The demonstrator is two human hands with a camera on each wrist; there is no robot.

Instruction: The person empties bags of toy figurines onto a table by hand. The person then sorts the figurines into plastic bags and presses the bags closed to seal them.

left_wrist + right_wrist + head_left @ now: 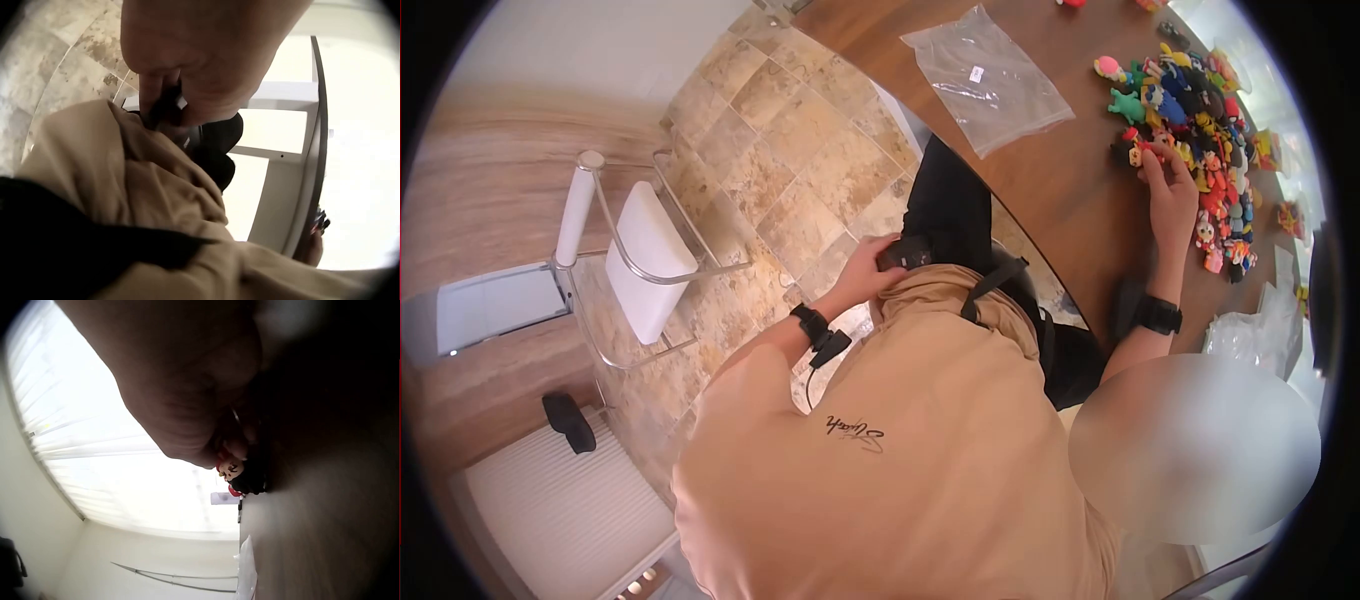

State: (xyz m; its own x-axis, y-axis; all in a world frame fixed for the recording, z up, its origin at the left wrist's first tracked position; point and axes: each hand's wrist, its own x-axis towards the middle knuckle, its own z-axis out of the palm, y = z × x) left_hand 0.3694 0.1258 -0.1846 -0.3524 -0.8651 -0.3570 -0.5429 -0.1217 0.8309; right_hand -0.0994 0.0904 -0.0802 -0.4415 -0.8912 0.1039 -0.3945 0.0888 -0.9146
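My right hand reaches over the wooden table and pinches a small toy figurine with red on it and a pale face. In the right wrist view, the fingertips grip the figurine close over the tabletop, beside a black part. Many other colourful toy figurines lie massed just beyond that hand. Down at my waist, my left hand holds a small black box-shaped device by the shirt hem. The left wrist view shows the left hand from behind, its fingers bent around something black, mostly hidden.
A clear plastic bag lies flat on the wooden table. More crumpled clear plastic sits at the table's right. A white chair with a metal frame stands on the tiled floor to the left.
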